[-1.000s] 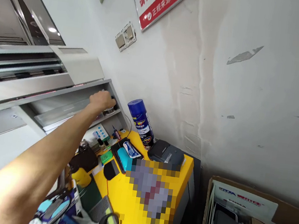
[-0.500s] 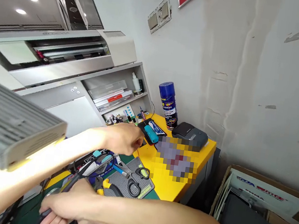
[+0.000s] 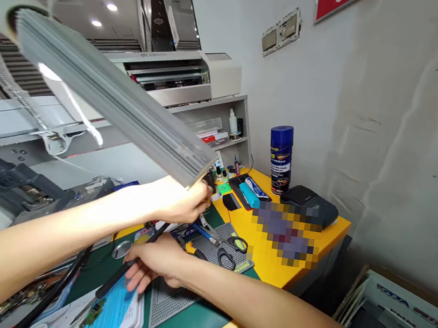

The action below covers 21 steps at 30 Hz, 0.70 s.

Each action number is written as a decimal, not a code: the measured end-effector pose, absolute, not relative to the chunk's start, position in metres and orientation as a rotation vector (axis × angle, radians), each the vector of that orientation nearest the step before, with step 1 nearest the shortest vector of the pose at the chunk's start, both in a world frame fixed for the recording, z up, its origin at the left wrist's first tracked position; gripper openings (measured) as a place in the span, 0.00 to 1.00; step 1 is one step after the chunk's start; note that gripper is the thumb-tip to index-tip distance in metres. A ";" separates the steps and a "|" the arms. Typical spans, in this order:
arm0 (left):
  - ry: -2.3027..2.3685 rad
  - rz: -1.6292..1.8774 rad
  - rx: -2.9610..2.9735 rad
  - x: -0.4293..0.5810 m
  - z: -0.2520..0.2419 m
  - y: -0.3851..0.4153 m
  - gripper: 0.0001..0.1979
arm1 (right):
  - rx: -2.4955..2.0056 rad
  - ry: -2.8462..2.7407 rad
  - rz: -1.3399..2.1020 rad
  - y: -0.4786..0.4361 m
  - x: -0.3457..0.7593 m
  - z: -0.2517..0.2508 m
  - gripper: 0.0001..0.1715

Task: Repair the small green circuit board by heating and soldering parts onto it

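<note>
My left hand (image 3: 188,201) reaches over the back of the bench, fingers curled, beside small bottles (image 3: 221,174); whatever it may hold is hidden. Lower down, my right hand (image 3: 156,259) grips a black-handled tool (image 3: 115,281) with a thin pointed metal tip, slanting down to the left. That tip lies beside a small green circuit board (image 3: 92,315) on a blue and white sheet (image 3: 111,309). A round shiny metal piece (image 3: 121,249) is just left of my right hand. Scissors (image 3: 226,252) and yellow-handled pliers (image 3: 193,249) rest on a grey perforated mat (image 3: 168,309).
A long lamp bar (image 3: 114,100) hangs above my left forearm. On the yellow tabletop (image 3: 270,266) stand a blue spray can (image 3: 280,159) and a black device (image 3: 309,205). A black cable (image 3: 58,291) runs at left; a cardboard box (image 3: 366,274) sits at lower right.
The view has swung left and shows more of the lamp and bench. My right hand's tool tip and the circuit board have come into view. My left hand stays near the bottles.
</note>
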<state>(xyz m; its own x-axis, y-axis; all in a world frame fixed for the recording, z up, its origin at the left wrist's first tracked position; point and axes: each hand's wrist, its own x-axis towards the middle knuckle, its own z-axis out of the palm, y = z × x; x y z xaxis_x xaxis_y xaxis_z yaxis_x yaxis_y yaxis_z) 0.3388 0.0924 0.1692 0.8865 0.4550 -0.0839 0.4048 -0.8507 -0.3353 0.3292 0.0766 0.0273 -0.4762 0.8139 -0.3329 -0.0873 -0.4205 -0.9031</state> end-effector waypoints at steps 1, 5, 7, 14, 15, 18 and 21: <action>-0.706 0.249 -2.746 0.328 0.172 0.095 0.18 | -1.094 -1.204 1.917 0.074 0.329 0.029 0.13; -1.002 0.368 -2.784 0.284 0.180 0.112 0.19 | -1.088 -1.322 1.811 0.063 0.328 0.031 0.13; -1.110 0.376 -2.831 0.265 0.182 0.124 0.20 | -1.082 -1.368 1.797 0.059 0.326 0.030 0.14; -1.275 0.364 -2.959 0.247 0.162 0.160 0.21 | -1.041 -1.418 1.739 0.052 0.321 0.023 0.16; -1.273 0.397 -2.976 0.252 0.154 0.164 0.21 | -1.029 -1.419 1.717 0.052 0.321 0.022 0.16; -1.247 0.504 -3.004 0.273 0.127 0.174 0.20 | -0.982 -1.425 1.646 0.049 0.321 0.019 0.18; -1.210 0.626 -3.009 0.291 0.105 0.185 0.20 | -0.937 -1.425 1.598 0.047 0.321 0.017 0.18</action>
<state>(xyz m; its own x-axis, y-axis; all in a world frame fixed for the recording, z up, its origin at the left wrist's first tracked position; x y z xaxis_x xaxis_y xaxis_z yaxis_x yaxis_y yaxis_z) 0.2908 0.1851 0.1054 0.6619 0.6328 -0.4018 0.6938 -0.7202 0.0087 0.3205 0.0472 0.0167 -0.4215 0.9065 -0.0252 -0.0788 -0.0643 -0.9948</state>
